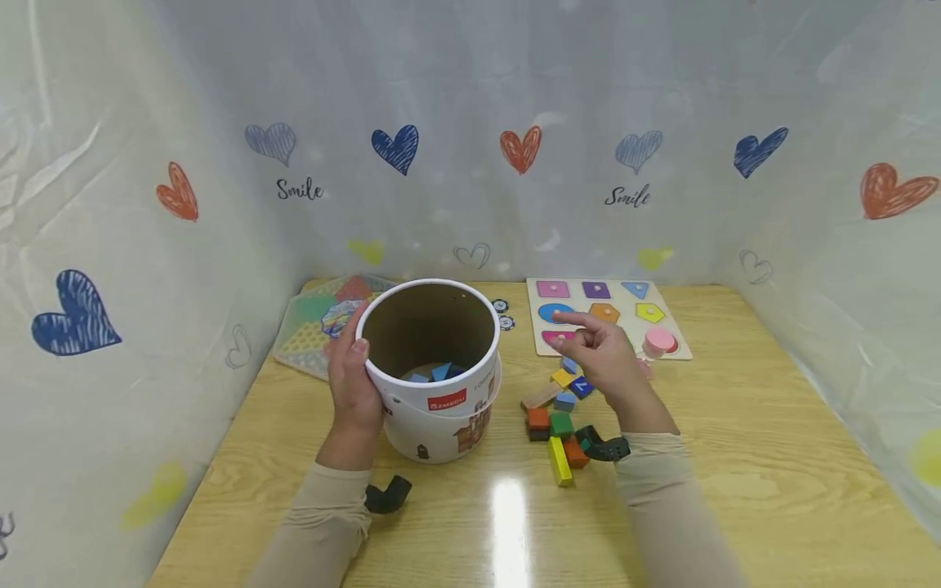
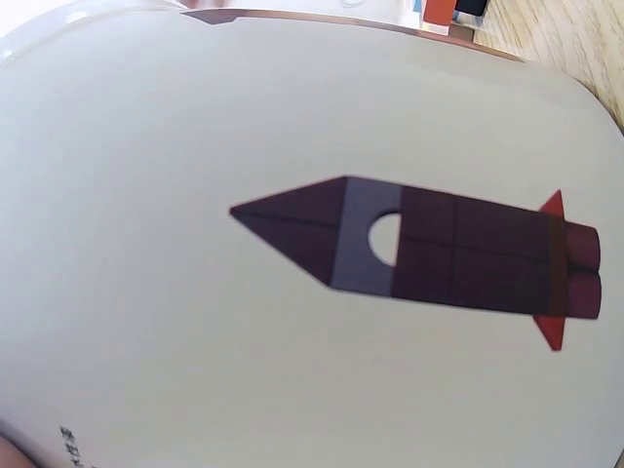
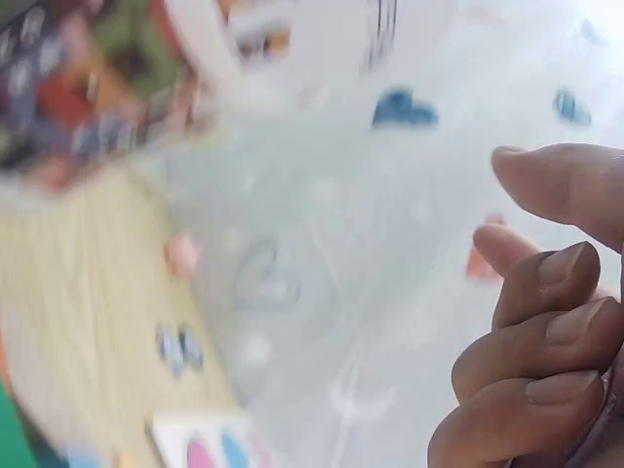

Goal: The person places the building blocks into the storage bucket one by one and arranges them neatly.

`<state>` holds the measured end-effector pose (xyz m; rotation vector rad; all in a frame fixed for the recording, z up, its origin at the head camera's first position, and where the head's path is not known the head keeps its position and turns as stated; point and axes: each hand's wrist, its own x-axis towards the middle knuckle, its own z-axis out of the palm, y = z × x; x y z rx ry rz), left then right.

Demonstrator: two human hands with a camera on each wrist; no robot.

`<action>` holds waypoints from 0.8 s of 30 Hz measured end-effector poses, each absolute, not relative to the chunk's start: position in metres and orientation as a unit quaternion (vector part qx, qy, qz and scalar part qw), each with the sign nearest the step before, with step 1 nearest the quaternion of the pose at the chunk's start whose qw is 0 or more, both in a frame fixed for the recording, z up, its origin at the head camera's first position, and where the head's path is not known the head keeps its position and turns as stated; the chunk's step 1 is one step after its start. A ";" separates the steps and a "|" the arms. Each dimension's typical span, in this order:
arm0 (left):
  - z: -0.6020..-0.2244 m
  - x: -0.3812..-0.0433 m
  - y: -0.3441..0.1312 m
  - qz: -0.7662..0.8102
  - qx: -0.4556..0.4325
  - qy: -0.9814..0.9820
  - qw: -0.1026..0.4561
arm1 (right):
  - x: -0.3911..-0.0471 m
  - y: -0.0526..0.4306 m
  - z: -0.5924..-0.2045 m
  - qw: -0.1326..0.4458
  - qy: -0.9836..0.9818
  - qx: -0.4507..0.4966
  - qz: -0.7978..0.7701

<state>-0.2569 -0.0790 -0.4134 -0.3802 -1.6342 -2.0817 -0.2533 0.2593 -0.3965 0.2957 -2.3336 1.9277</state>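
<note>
My left hand grips the left side of a white bucket, its thumb at the rim. The bucket stands tilted slightly toward me; blue blocks lie at its bottom. Its outer wall, printed with a dark rocket, fills the left wrist view. My right hand hovers over the table right of the bucket, holding nothing. Its index finger and thumb are extended and apart, the other fingers loosely bent. Below it lie loose blocks: a yellow bar, a green block, a red block and several others.
A shape puzzle board lies at the back right, with a pink round piece at its corner. Behind the bucket's left side is a patterned board. Two round tokens sit behind the bucket. Printed curtains enclose the table.
</note>
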 end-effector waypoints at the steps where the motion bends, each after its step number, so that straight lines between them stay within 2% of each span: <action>1: -0.413 -0.257 -0.078 -0.761 -0.136 -0.591 0.231 | -0.255 0.269 -0.403 0.043 -0.778 0.076 0.623; 8: -0.413 -0.256 -0.076 -0.765 -0.135 -0.584 0.236 | -0.265 0.320 -0.448 -0.035 -0.833 -0.050 0.550; 12: -0.413 -0.254 -0.076 -0.759 -0.131 -0.592 0.235 | -0.272 0.332 -0.470 -0.072 -0.861 -0.074 0.497; 16: -0.413 -0.252 -0.078 -0.759 -0.116 -0.599 0.226 | -0.275 0.339 -0.481 -0.111 -0.893 -0.055 0.433; 19: -0.413 -0.252 -0.078 -0.761 -0.121 -0.599 0.219 | -0.275 0.342 -0.482 -0.116 -0.909 -0.033 0.400; 24: -0.412 -0.253 -0.076 -0.760 -0.133 -0.600 0.214 | -0.273 0.350 -0.482 -0.094 -0.924 -0.050 0.368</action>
